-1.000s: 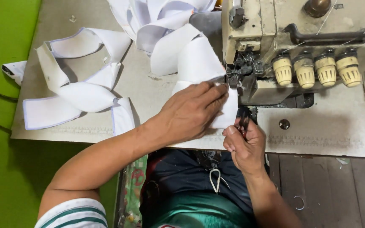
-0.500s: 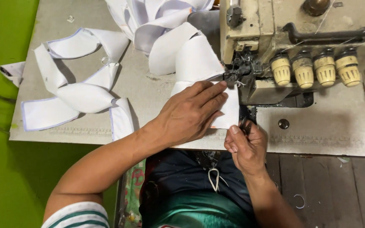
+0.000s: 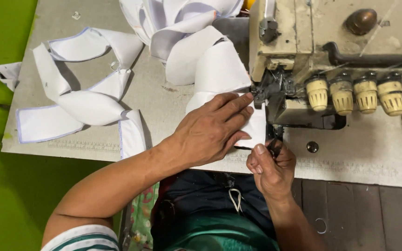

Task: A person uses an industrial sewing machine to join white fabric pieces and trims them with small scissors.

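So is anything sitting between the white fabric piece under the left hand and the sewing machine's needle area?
Nothing visible. The left hand lies flat on the white fabric piece, its fingers almost at the sewing machine's needle area. The right hand pinches a small dark tool below, at the table's edge.

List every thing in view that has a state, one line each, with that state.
left hand: flat, palm down, pressing the white fabric piece
right hand: closed, pinching a small dark tool at the table edge
white fabric piece: flat under the left hand, at the machine's foot
sewing machine: upright on the table
fabric strips: sewn end to end, lying looped
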